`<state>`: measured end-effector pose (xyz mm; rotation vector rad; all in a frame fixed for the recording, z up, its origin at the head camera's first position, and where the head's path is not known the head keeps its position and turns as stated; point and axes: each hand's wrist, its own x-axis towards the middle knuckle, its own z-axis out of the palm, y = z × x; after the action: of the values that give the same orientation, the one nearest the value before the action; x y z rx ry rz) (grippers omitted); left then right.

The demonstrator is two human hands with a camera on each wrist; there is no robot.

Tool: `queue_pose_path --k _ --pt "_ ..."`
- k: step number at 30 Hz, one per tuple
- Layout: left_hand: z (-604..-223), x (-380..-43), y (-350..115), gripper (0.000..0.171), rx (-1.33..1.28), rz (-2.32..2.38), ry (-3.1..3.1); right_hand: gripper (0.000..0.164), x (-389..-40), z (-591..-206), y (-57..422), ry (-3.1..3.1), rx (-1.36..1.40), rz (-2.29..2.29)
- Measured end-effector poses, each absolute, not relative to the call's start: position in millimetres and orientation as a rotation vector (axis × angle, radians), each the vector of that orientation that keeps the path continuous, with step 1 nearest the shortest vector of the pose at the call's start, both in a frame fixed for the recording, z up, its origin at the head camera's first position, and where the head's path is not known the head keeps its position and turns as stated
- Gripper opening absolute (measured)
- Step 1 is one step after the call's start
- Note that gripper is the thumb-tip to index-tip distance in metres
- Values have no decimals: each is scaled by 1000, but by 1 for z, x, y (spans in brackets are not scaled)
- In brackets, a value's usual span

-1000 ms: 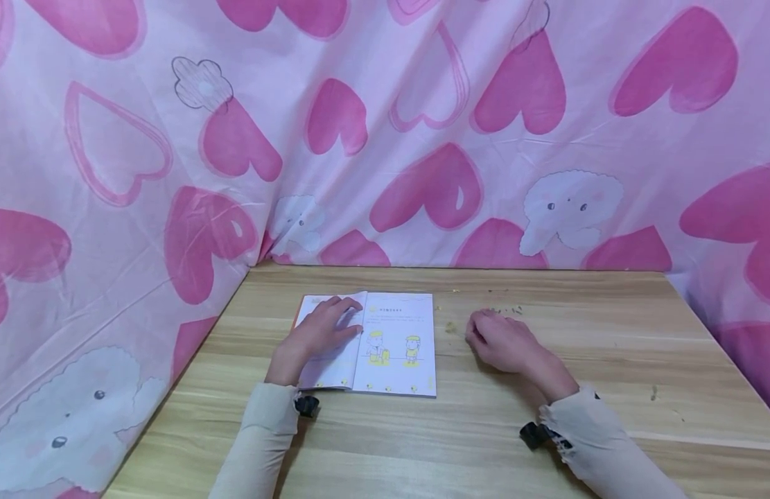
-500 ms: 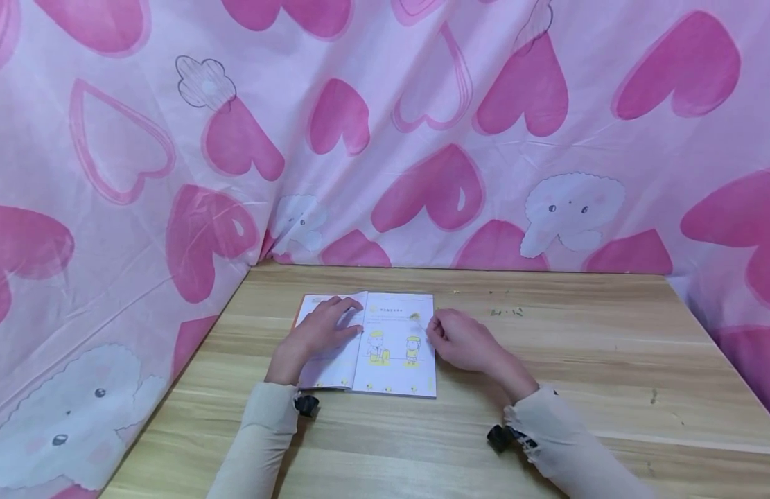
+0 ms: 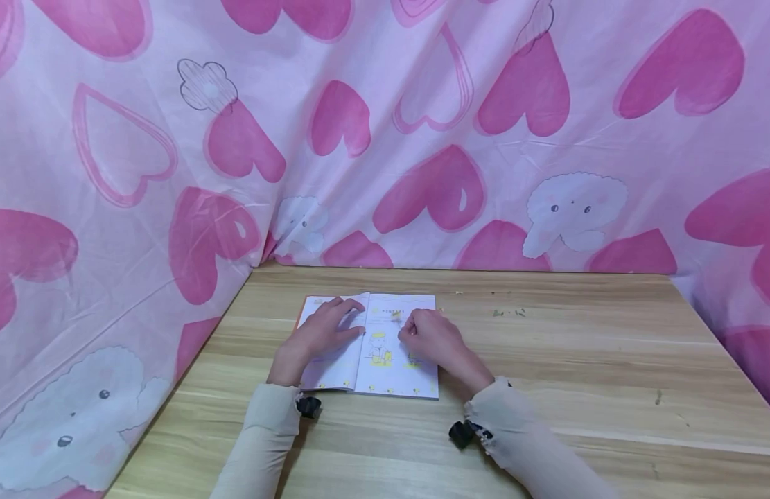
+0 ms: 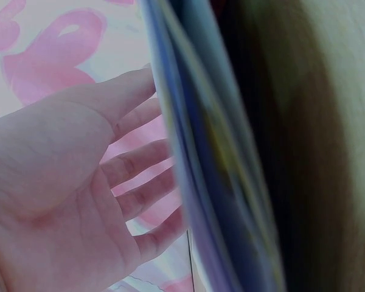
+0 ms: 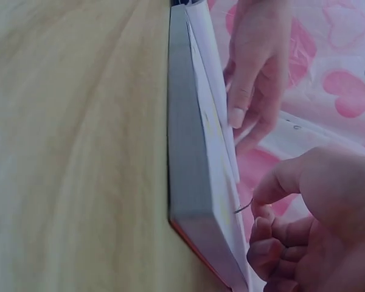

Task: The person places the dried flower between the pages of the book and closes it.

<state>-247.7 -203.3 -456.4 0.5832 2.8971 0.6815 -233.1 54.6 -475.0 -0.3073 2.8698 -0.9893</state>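
Note:
An open book (image 3: 394,384) with a white spread and yellow-tinted drawings lies on the table. My left hand (image 3: 322,333) rests on its left page with the fingers spread; in the left wrist view the fingertips of that left hand (image 4: 67,164) touch the page. Over the right page, my right hand (image 3: 431,339) pinches a thin, dark, curved stem (image 5: 244,208) between thumb and finger. At its far end a small yellow tuft, like a dried flower (image 3: 396,315), shows over the printed lines. The right hand hides part of the right-hand drawing.
Several small dark and yellowish dried bits (image 3: 509,313) lie on the wooden table (image 3: 578,346) right of the book. A pink heart-patterned cloth (image 3: 422,173) hangs behind the table and along its sides.
My right hand has moved left from the table onto the book's right page, carrying the small yellow dried flower with it. The left hand has stayed on the left page.

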Motion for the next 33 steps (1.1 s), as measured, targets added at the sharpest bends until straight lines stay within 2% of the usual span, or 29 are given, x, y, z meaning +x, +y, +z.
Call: queue_pose_path --k 9,16,18,21,23,25,29,31,33 --pt "-458 -249 -202 43 586 682 2891 15 -234 -478 50 2871 -213 -946" --pt "-458 -250 -203 39 626 690 2888 11 -237 -473 69 2903 -192 -924" --pt "-459 -250 -205 37 653 687 2909 16 -240 -475 79 2934 -206 -909" --pt "-461 -250 -207 39 598 644 2957 38 -244 -477 95 2949 -278 -887" --pt "-460 -250 -208 49 451 587 2986 52 -246 -479 104 2931 -349 -889" --pt "-460 -248 -208 70 228 528 2973 60 -247 -480 111 2903 -403 -894" --pt "-459 -246 -207 106 -119 462 2886 63 -248 -480 116 2875 -440 -861" --pt "-462 -247 -208 115 -181 472 2857 62 -248 -480 115 2869 -435 -834" --pt "-460 -246 -207 117 -178 488 2855 63 -248 -481 115 2872 -432 -802"
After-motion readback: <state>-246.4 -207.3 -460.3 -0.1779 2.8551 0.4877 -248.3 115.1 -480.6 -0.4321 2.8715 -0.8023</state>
